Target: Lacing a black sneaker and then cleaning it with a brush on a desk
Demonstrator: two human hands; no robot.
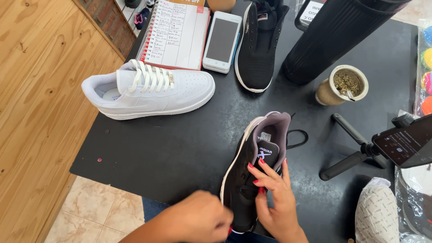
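A black sneaker with a white sole and a grey-lilac collar point(252, 166) lies on the near part of the black table point(180, 139), heel pointing away from the person and toe toward the table's near edge. Its black lace point(298, 137) trails off to the right of the heel, lying loose on the table. The right hand point(274, 193) rests on the shoe's tongue and lacing area, fingers bent and spread over the upper, pressing on it rather than wrapped around it. The left hand point(200, 220) sits at the shoe's toe end, curled into a loose fist right at the shoe's left side; what its fingers pinch is hidden.

Further back on the left a white leather sneaker point(148, 90) lies with white laces, its toe pointing right. Behind it is a spiral notebook point(175, 33) filled with handwriting, and just beside that a white handheld card terminal point(222, 41). To the right of the terminal stands a black knit sneaker point(258, 42), toe toward the person. A tall ribbed black flask point(337, 31) leans across the far right, with a mate gourd point(342, 85) near its base. At the right edge a phone on a small black tripod point(382, 146) stands on the table.
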